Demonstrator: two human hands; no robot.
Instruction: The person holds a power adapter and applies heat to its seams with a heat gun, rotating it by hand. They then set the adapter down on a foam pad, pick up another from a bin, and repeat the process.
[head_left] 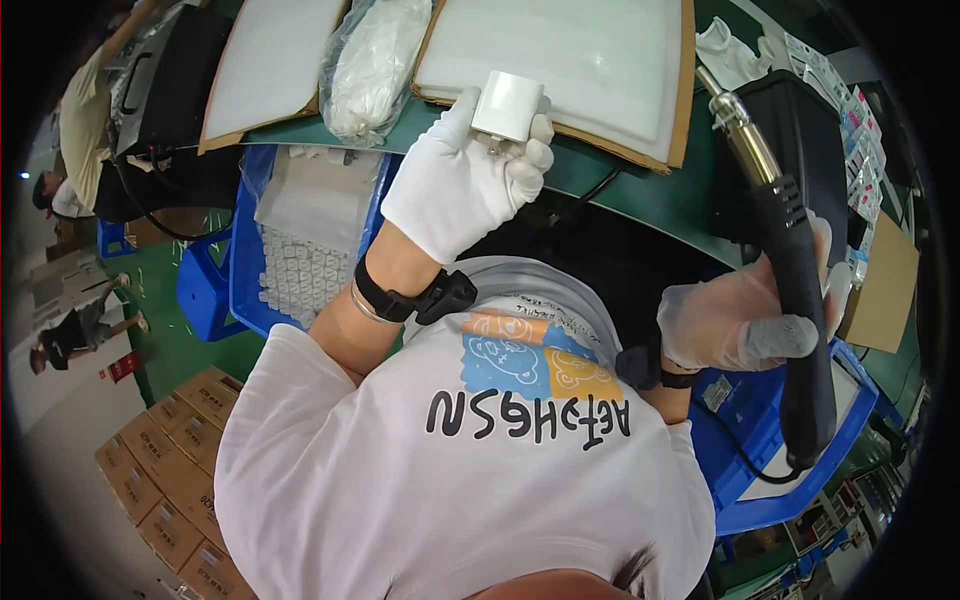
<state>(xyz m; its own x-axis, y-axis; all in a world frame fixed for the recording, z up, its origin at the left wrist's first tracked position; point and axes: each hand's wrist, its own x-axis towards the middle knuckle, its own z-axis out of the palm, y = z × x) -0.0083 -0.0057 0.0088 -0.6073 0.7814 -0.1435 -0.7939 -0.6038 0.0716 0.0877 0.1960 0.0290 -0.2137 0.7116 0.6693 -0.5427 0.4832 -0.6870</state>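
Note:
My left hand (455,190), in a white glove, is closed around a small white power adapter (508,104) with rounded edges. Metal plug pins show at its lower end, beside my fingers. It is held up over the front edge of the green workbench (590,185). On the right, my right hand (745,315) wears a thin translucent glove with a grey fingertip cover. It grips a black hot-air gun (790,255) with a metal barrel and narrow nozzle, tilted up and to the left. The nozzle is well apart from the adapter.
Cartons with white foam sheets (560,70) and a clear bag of white parts (375,70) lie on the bench. A blue bin (240,270) at left holds many small pieces. Another blue bin (740,430) stands at right, beneath the gun's cord. Stacked cardboard boxes (165,460) fill the lower left.

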